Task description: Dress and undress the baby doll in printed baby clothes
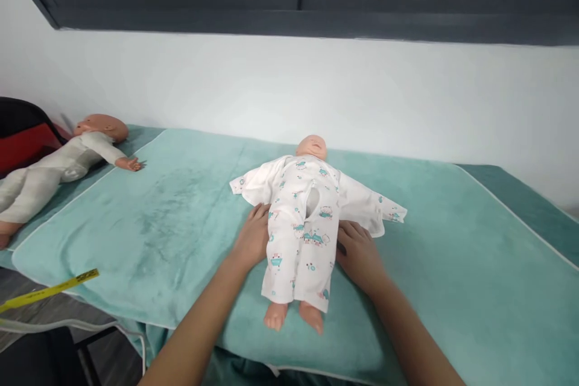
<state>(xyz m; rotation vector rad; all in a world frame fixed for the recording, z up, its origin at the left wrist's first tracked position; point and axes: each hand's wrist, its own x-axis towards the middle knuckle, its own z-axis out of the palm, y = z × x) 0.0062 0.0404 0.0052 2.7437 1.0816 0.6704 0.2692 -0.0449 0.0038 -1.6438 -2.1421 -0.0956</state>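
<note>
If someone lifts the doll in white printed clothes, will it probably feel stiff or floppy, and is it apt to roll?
The doll will probably hold its shape, since its feet look smooth and moulded. Its clothes may flop, as the sleeves look loose. Rolling seems unlikely, because it lies on its back.

One head-worn view, looking forward and down over both forearms (203, 313), facing the wall (203, 87), doll (301, 238) near and central, window (289, 3) along the top.
</note>
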